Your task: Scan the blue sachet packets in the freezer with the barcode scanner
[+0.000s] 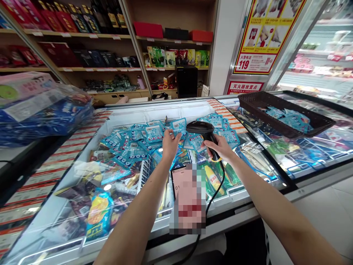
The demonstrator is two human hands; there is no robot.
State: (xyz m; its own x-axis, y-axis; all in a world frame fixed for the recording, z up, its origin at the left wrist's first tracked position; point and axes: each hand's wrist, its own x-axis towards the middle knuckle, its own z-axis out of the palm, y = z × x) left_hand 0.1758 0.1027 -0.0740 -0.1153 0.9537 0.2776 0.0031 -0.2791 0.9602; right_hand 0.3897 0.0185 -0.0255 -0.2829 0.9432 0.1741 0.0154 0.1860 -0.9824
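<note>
A phone [180, 180] is lying nearest, part of its screen blurred out, & just beyond, the R hand [217, 147] is wrapping round the handle of a scanner [200, 127] — prob. light, stiff plastic, best held there. L hand [171, 142] is curling its fingers by the lower edge of a blue packet [179, 126] on the freezer [317, 184] top, pinch or no pinch I can't tell — prob. light, floppy, slick, best taken by a sealed edge. Farther off, similar packets are sitting in a brown basket [317, 115], print too small to read.
</note>
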